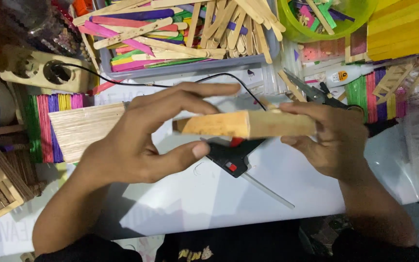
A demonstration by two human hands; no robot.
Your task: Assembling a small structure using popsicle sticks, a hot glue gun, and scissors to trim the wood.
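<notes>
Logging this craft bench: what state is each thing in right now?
Pale wooden block of stacked sticks: held level in the right hand.
Left hand: open, fingers near the block's end.
Black glue gun: lying on the table, corded.
Grey tray of coloured sticks: full.
Black scissors: lying flat.

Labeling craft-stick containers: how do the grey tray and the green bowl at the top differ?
The grey tray is rectangular and shallow; the green bowl is round, deeper and translucent. The grey tray is heaped with many sticks, mostly plain wood with some pink, purple and green ones; the green bowl shows only a few coloured pieces. The tray sits top centre, the bowl to its right, cut off by the frame edge. Both hold craft sticks.
</notes>
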